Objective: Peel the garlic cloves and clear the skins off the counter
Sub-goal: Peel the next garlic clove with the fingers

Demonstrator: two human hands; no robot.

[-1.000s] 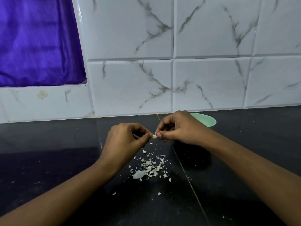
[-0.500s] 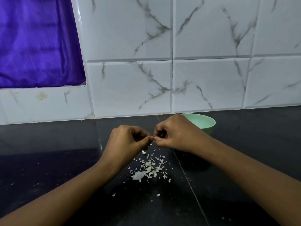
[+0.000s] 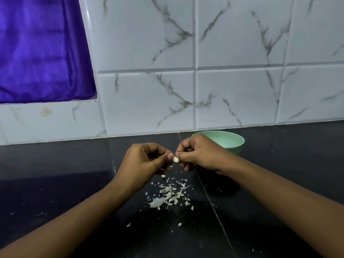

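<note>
Hands [image 3: 143,162] [image 3: 202,155] with garlic clove [image 3: 176,159] between them

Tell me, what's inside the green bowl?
Of the green bowl, only the smooth inner wall shows, with nothing on it. The right hand covers one side, and the near rim hides the bottom, so whatever lies down there cannot be seen.

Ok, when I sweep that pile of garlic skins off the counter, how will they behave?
The garlic skins look thin, curled and papery, so probably very light and floppy; a push may scatter rather than slide them. Flakes lie strewn over the glossy black counter, so tiny ones may cling flat and resist pinching.
</note>
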